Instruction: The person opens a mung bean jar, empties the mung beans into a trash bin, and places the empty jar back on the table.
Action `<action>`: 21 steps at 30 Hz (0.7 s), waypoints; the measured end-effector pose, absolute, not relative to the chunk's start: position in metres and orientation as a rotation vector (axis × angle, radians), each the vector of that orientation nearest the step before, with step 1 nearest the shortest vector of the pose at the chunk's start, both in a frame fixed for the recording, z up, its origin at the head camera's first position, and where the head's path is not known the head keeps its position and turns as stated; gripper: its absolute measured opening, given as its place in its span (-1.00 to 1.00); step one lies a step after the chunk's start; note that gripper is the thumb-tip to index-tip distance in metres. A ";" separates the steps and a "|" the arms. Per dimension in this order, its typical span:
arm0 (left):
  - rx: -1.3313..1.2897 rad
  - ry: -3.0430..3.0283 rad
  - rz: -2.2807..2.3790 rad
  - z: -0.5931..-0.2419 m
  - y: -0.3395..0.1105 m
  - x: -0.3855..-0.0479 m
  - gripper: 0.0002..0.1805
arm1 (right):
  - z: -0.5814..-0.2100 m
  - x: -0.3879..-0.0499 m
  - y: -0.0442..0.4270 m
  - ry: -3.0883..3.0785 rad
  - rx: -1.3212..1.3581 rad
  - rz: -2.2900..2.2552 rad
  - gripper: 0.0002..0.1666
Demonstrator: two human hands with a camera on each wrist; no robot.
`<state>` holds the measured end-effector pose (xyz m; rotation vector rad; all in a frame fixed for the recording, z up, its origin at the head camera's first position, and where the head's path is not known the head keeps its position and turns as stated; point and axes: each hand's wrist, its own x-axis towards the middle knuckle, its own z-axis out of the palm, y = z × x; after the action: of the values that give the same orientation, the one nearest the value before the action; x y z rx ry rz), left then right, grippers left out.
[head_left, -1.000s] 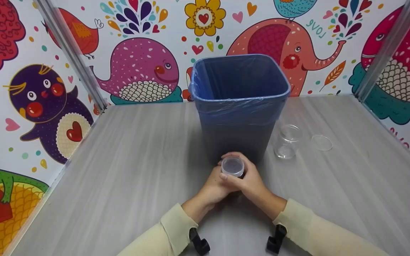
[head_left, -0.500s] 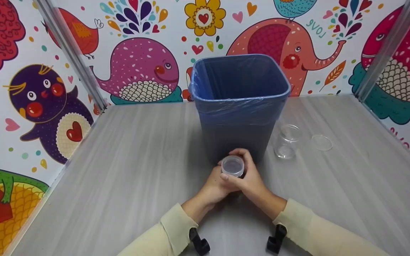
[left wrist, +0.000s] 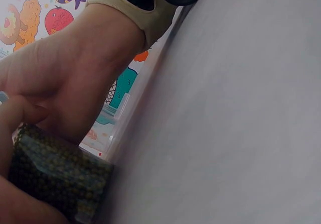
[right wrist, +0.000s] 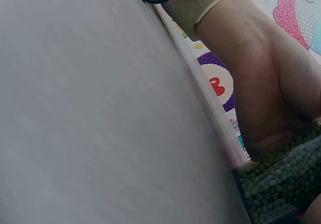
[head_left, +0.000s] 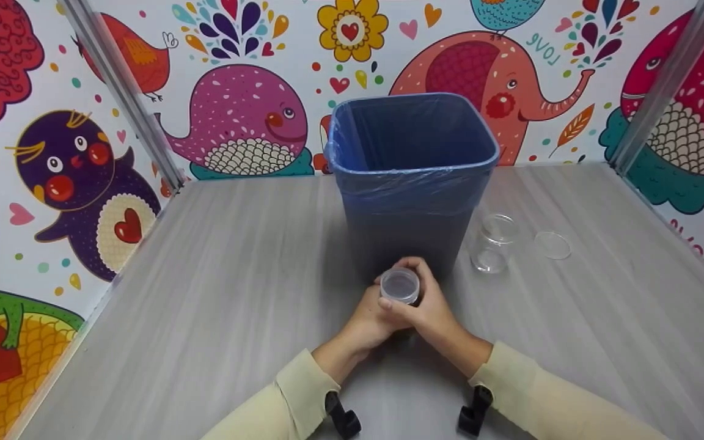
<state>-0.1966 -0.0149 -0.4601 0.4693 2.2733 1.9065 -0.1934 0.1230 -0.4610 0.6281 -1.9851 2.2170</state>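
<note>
Both hands hold a clear jar of small green beans (left wrist: pixel 60 176) upright at the table, just in front of a bin. My left hand (head_left: pixel 369 319) grips the jar's body from the left. Around its top, my right hand (head_left: pixel 430 304) curls its fingers, thumb against the near side of the translucent round lid (head_left: pixel 399 285). In the right wrist view, the jar of green beans (right wrist: pixel 281 184) shows its base at the table surface beside the palm. From above, the hands hide most of the jar's body.
A tall grey bin (head_left: pixel 407 226) lined with a blue bag stands directly beyond the hands. To its right are a clear jar (head_left: pixel 490 260) and a thin clear disc or ring (head_left: pixel 552 245) on the table. Cartoon-printed walls (head_left: pixel 248 116) enclose the back and sides.
The fingers of my right hand have shifted slightly to the right around the jar's lid. My left hand and the jar have stayed in place.
</note>
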 end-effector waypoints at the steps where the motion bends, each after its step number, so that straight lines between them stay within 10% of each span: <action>1: 0.470 2.273 1.907 -0.460 -0.015 -0.197 -0.31 | -0.461 -0.193 0.123 -1.985 0.631 2.214 -0.30; 21: 0.486 2.251 1.935 -0.461 -0.017 -0.197 -0.49 | -0.462 -0.196 0.126 -2.047 0.709 2.108 -0.44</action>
<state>-0.1973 -0.0167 -0.4607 0.4861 2.2515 1.9353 -0.1957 0.1255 -0.4623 0.7087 -2.0469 2.1079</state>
